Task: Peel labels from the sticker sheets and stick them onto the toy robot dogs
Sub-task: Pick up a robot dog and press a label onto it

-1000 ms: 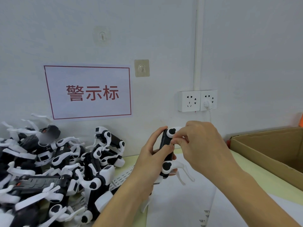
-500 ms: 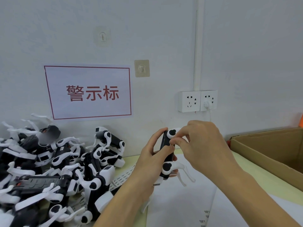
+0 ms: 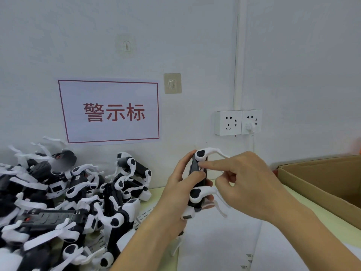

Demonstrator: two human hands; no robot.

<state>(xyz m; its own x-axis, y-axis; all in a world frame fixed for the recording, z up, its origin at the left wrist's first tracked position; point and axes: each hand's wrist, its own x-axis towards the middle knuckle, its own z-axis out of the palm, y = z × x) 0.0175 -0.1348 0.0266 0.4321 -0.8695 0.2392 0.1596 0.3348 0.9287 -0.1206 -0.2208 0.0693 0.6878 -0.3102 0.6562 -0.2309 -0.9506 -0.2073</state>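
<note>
Left hand (image 3: pixel 181 184) grips the toy dog (image 3: pixel 197 182) upright above the counter (image 3: pixel 304 216), dark body turned toward the right hand (image 3: pixel 248 184) so the label (image 3: pixel 201 168) faces it. Right hand holds nothing; its straight forefinger presses the label flat, likely to seat it. Dog pile (image 3: pixel 64 202) lies left of the held dog, cardboard box (image 3: pixel 320 182) right, sticker sheets (image 3: pixel 218 241) below it.

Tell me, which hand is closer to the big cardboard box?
Right. The right hand is beside the cardboard box, just short of its near corner, with its forefinger pressing the held toy dog. The left hand grips that dog farther from the box.
</note>
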